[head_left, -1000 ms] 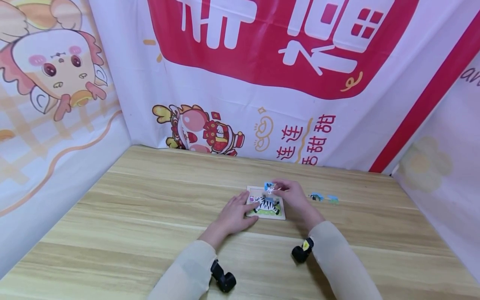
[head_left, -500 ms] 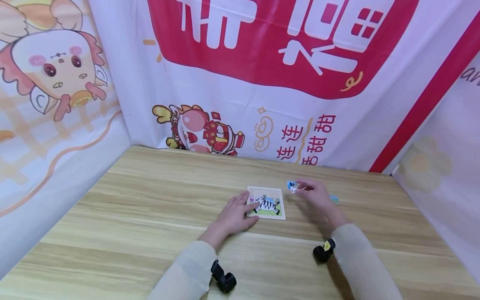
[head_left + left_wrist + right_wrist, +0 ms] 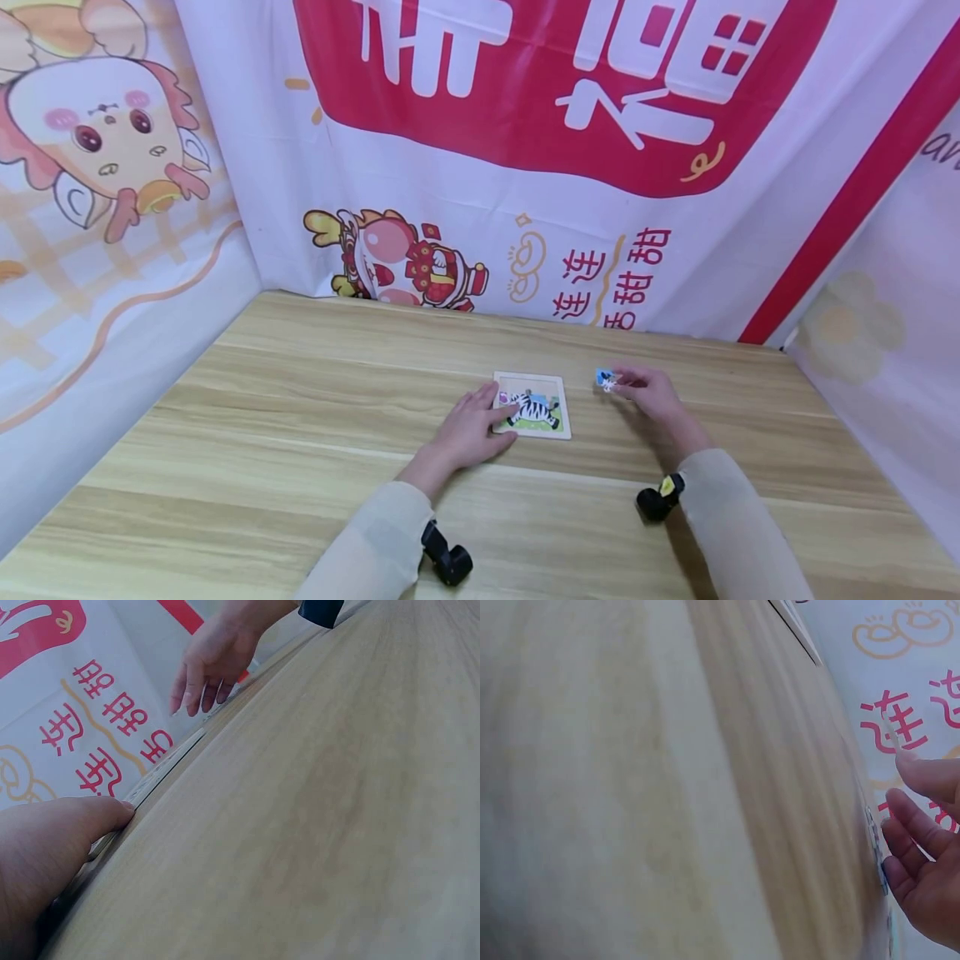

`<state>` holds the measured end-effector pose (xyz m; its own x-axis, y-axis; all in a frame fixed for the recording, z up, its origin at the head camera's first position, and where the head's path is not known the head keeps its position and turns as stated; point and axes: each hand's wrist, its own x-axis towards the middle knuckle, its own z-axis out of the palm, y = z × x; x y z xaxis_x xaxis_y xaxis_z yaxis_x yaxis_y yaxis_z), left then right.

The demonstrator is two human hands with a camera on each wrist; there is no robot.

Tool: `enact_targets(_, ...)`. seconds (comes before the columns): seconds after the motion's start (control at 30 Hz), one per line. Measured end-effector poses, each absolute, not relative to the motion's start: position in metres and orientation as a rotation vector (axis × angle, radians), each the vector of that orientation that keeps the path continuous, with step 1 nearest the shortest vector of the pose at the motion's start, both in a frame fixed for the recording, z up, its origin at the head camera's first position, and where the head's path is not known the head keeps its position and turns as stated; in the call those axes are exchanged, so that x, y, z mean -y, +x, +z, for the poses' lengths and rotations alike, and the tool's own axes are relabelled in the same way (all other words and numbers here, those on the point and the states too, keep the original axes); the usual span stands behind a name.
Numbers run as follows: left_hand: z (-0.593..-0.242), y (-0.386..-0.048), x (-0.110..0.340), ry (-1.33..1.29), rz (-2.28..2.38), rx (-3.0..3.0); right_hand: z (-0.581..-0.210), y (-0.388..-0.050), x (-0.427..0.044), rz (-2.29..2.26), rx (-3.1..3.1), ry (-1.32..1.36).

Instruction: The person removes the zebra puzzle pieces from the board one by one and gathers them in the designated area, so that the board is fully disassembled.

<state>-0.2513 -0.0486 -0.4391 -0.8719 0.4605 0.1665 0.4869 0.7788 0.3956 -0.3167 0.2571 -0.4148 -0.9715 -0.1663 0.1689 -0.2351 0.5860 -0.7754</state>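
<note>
A small square jigsaw puzzle board with a pale frame lies on the table; a zebra picture fills its lower part and its upper part is bare. My left hand rests on the board's left side, fingers extended and thumb near the lower edge. To the right of the board, my right hand pinches a blue and white puzzle piece between thumb and fingers, above the table. In the right wrist view that piece shows edge-on, with the other fingers of my right hand loosely bent.
Loose puzzle pieces lie on the table below my right hand in the right wrist view; in the head view they are hidden behind that hand. The wooden table meets a printed cloth backdrop at the back.
My right hand has moved right, from above the board to beside it, still pinching the puzzle piece. It now covers the loose pieces. The left hand has stayed on the board.
</note>
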Motion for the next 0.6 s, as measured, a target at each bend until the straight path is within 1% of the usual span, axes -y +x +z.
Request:
enact_targets(0.3,-0.438,-0.25,0.047,-0.771,-0.672,2.905,-0.426,-0.315,-0.26,1.412,2.695,0.293)
enact_targets(0.43,-0.437,-0.25,0.047,-0.774,-0.673,2.899,-0.428,-0.315,-0.258,1.372,2.712,0.278)
enact_targets(0.6,-0.438,-0.25,0.048,-0.771,-0.676,2.898,-0.432,-0.316,-0.256,1.301,2.701,0.327)
